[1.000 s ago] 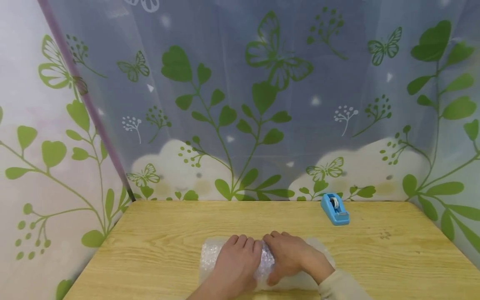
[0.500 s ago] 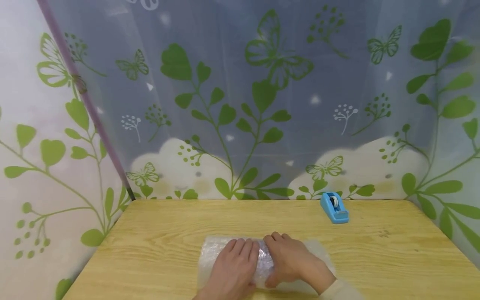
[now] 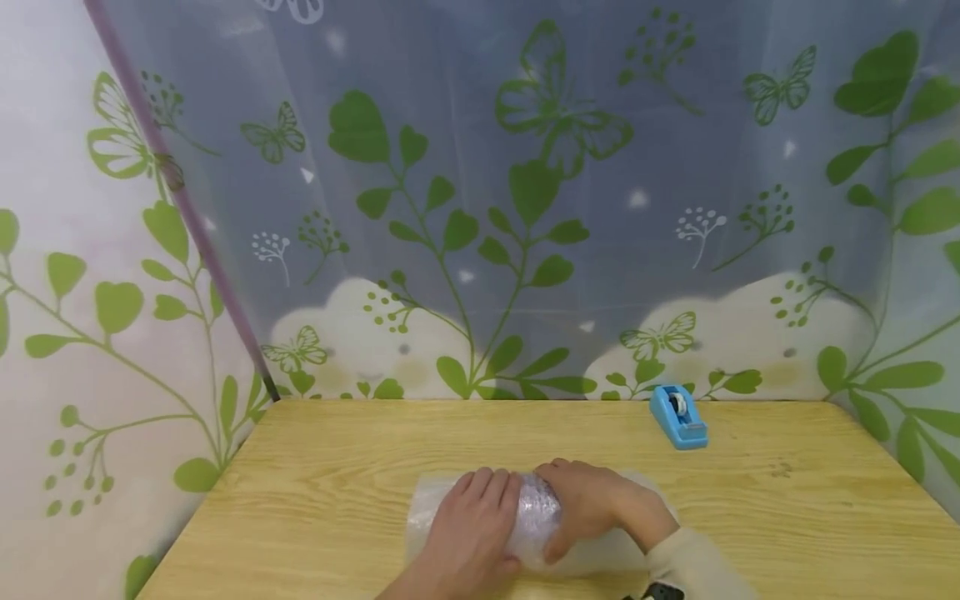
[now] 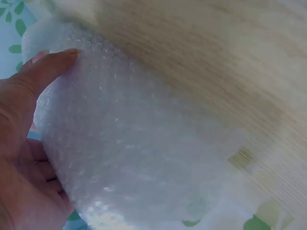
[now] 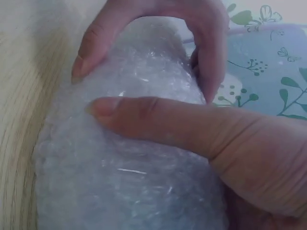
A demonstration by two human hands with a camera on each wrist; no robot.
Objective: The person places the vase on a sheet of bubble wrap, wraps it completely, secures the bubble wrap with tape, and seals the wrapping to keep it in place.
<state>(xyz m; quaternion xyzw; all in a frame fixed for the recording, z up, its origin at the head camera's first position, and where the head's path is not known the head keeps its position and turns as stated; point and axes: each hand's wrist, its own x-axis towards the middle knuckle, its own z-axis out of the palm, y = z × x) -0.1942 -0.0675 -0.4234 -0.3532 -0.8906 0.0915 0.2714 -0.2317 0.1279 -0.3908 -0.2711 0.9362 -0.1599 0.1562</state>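
A roll of clear bubble wrap (image 3: 537, 510) lies crosswise near the front of the wooden table, bulging in the middle as if round something I cannot make out. My left hand (image 3: 474, 523) grips it left of centre, fingers over the far side; in the left wrist view its thumb (image 4: 50, 69) lies along the near side of the bubbled film (image 4: 124, 124). Right of centre, my right hand (image 3: 588, 507) grips the same roll. The right wrist view shows the right thumb (image 5: 158, 120) pressed on the wrap, with the left hand (image 5: 158, 9) curved over it beyond.
A blue tape dispenser (image 3: 679, 417) with a roll of tape stands at the back right of the wooden table (image 3: 360, 433). Behind the table hangs a curtain (image 3: 480, 208) printed with leaves and butterflies. A black object (image 3: 662, 592) shows by the right sleeve.
Both hands keep their grip on the bubble wrap. The right hand has shifted slightly right, widening the gap between them. The head view has moved a little, and the black object by the sleeve has appeared.
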